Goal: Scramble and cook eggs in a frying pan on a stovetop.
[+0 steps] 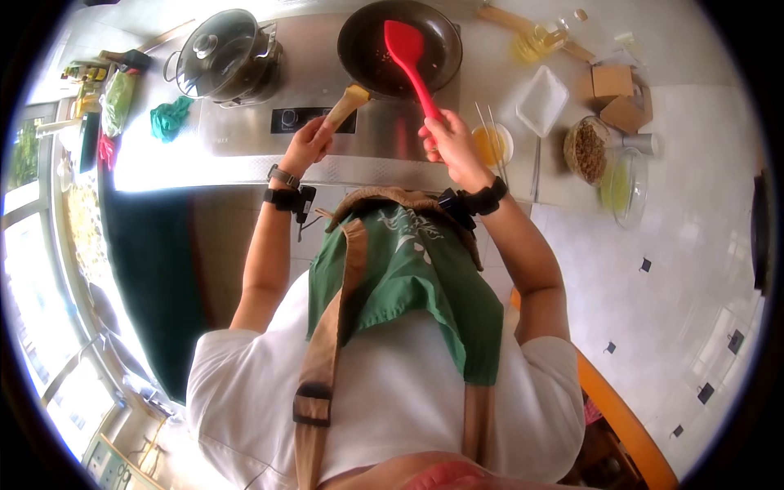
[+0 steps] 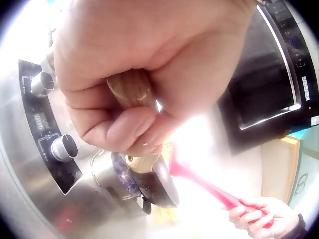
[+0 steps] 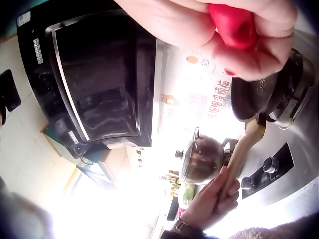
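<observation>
Toward the far right corner of the steel cooktop [image 1: 245,151], the dark frying pan [image 1: 371,61] sits on its burner. My left hand [image 1: 309,145] is closed tight on the pan's wooden handle [image 1: 349,102], which juts toward the front edge, with fingers and thumb wrapped fully round it. My right hand [image 1: 449,143] is curled round the stem of the red spatula [image 1: 404,45], whose blade lies inside the pan among dark flecks. At the far left corner stands a lidded pot [image 1: 224,55]. A green cloth [image 1: 169,117] lies just off the left edge; a small bowl of yellow liquid [image 1: 492,144] sits just off the right edge, beside my right hand.
</observation>
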Demonstrator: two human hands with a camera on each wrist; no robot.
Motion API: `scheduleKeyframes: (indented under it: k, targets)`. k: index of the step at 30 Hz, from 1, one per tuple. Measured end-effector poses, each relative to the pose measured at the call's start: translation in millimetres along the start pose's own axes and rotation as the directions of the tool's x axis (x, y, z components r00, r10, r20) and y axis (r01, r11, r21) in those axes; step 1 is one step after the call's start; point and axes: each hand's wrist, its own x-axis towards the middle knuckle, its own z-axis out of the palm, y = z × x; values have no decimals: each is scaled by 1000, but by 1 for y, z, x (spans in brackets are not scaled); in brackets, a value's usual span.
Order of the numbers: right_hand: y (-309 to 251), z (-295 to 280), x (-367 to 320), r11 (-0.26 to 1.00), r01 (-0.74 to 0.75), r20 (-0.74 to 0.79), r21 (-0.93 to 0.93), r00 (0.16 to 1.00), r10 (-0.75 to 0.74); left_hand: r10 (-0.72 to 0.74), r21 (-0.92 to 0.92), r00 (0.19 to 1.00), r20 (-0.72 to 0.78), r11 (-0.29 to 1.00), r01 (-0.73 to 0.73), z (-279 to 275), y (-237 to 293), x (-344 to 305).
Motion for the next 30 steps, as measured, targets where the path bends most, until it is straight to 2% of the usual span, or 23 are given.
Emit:
scheduleKeyframes:
  k: [1, 3, 5, 11, 13, 21, 23, 25, 27, 28, 29, 30]
  targets:
    - [3, 0, 4, 1000, 8, -54, -17, 999, -8, -14, -4, 1000, -15, 1000, 13, 0, -1, 0]
    - [2, 5, 4, 1000, -10, -49, -10, 999, 10, -28, -3, 999, -17, 1000, 28, -1, -2, 2]
    - [-8, 24, -6, 1000, -11, -201, 23, 979, 16, -16, 24, 1000, -13, 1000, 16, -1, -3, 3]
    - [-8, 30, 3, 994, -82, -154, 67, 984, 92, -18, -7, 1000, -12, 1000, 18, 0, 1, 1]
    - [-6, 32, 5, 985, -170, -103, 16, 980, 170, -18, -11, 1000, -4, 1000, 18, 0, 1, 1]
    - [-5, 36, 26, 971, -227, -54, -78, 973, 223, -13, -44, 1000, 7, 999, 13, 0, -4, 4]
    - [-11, 33, 33, 967, -252, 46, -24, 966, 253, -1, -45, 1000, 3, 999, 2, 1, -7, 5]
    - [-7, 23, 56, 969, -245, 76, -18, 966, 245, -3, -43, 1000, 1, 999, 3, 0, -8, 4]
    - [18, 5, 96, 979, -186, 192, -89, 961, 200, -1, -39, 1000, 1, 999, 1, 0, -8, 4]
    - [-7, 12, 69, 982, -189, 129, 7, 974, 187, -10, -31, 1000, -4, 999, 10, 0, -8, 4]
    - [9, -8, 93, 988, -91, 217, 126, 974, 62, -18, -25, 1000, -10, 1000, 18, 0, -8, 4]
    - [-17, -3, 68, 988, -96, 177, 118, 981, 74, -10, -25, 1000, -16, 1000, 10, 0, -5, 7]
